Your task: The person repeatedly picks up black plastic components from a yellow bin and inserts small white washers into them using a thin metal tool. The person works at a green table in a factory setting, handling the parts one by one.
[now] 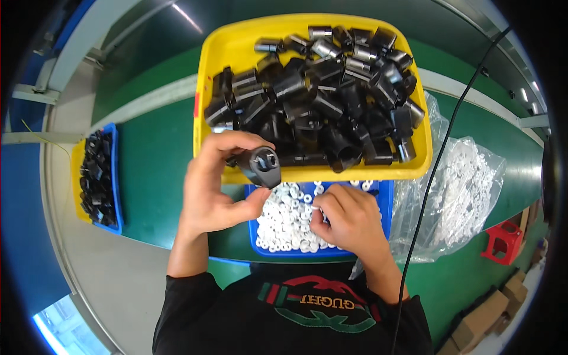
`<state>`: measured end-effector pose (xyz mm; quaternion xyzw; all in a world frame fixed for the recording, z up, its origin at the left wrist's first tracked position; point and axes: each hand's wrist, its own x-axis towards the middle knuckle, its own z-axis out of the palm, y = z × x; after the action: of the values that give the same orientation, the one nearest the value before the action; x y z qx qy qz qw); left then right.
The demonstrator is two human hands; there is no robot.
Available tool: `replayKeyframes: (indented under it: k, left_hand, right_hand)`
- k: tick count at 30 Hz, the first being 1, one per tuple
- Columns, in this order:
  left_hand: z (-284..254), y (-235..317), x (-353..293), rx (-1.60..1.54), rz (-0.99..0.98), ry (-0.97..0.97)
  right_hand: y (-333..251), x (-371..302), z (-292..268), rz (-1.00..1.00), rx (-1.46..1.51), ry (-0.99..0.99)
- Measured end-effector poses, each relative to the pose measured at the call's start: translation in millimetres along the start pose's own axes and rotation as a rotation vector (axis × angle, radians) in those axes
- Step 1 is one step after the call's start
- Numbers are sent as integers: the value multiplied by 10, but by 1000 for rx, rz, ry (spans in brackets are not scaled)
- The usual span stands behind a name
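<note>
My left hand is closed round a black plastic housing, its end with small round openings facing up. It is held above the near left edge of a yellow bin heaped with similar black housings. Over a blue tray of small white rings, my right hand pinches a small white ring between thumb and forefinger. The curled fingers hide most of that ring.
A clear plastic bag of white rings lies right of the tray. Another bin of black parts stands at the far left. A black cable hangs down across the right side. A red stool and cardboard boxes are at lower right.
</note>
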<state>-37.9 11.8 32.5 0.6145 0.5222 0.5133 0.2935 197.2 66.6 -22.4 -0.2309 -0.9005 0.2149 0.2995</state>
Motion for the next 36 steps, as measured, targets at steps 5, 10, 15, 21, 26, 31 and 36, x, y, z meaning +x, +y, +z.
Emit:
replayKeyframes:
  k: [5, 10, 15, 21, 26, 31, 36]
  left_hand:
    - [-28, -55, 6, 50, -8, 107]
    - [-4, -77, 9, 250, 282, 131]
    - [209, 128, -160, -30, 275, -229]
    - [491, -101, -309, -36, 226, -307]
    - [482, -120, -346, -32, 153, -310]
    - [456, -142, -313, -1, 170, -290]
    - [382, -101, -301, -180, 21, -294]
  right_hand:
    - [37, -9, 13, 37, 40, 67]
    - [48, -36, -10, 47, 80, 88]
    - [-5, 54, -162, 27, 91, 62]
    - [8, 79, -204, 45, 97, 54]
    - [-7, 59, -220, 46, 99, 104]
    - [-58, 77, -270, 83, 145, 151]
    - [-231, 107, -472, 159, 372, 172]
